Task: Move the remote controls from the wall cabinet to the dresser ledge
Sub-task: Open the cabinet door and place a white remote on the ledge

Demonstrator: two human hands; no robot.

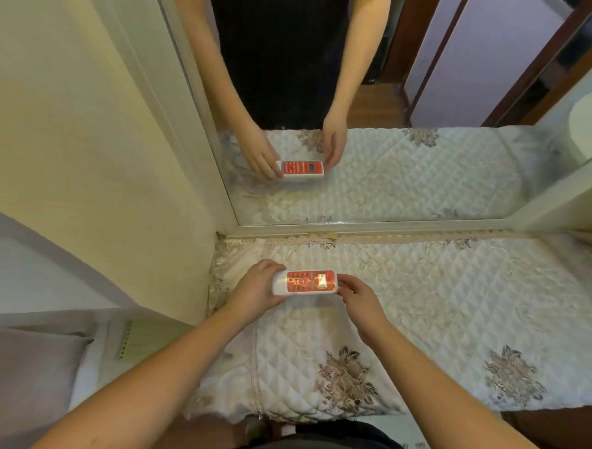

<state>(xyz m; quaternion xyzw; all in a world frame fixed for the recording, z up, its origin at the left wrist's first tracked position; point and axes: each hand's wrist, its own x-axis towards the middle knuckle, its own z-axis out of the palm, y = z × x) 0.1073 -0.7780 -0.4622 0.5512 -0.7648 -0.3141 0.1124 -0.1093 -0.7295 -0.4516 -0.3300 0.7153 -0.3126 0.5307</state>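
Observation:
A white remote control [307, 282] with a red-orange button face lies lengthwise, left to right, low over the dresser ledge [455, 294], which is covered by a white quilted cloth with brown flower prints. My left hand [257, 287] grips its left end. My right hand [356, 298] pinches its right end with the fingertips. Whether the remote touches the cloth I cannot tell. The wall cabinet is out of view.
A framed mirror [356, 224] stands along the back of the ledge and reflects the hands and the remote. A cream wall [101, 179] closes the left side. A bed with a grey pillow [22, 374] sits low on the left.

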